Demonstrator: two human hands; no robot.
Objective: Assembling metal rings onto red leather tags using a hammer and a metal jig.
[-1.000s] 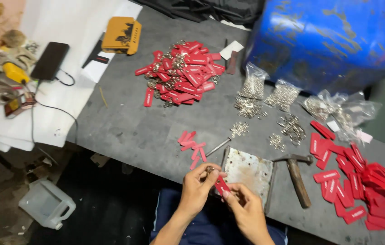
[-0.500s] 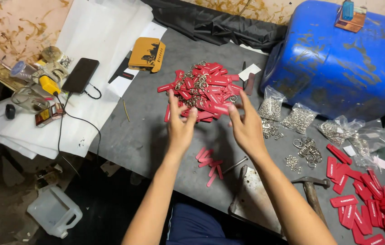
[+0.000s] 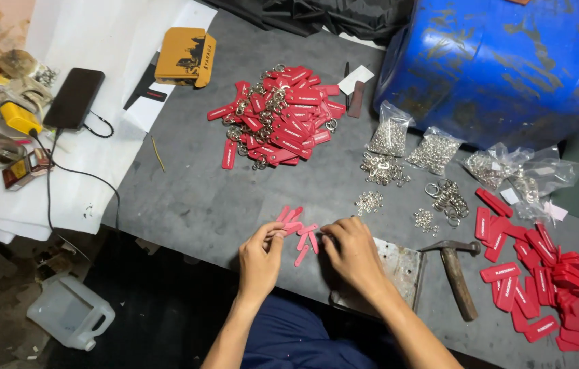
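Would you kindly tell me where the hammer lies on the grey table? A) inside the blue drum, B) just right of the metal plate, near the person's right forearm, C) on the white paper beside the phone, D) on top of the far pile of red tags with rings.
B: the hammer lies flat on the grey table, its head next to the metal plate, just beyond the right hand.
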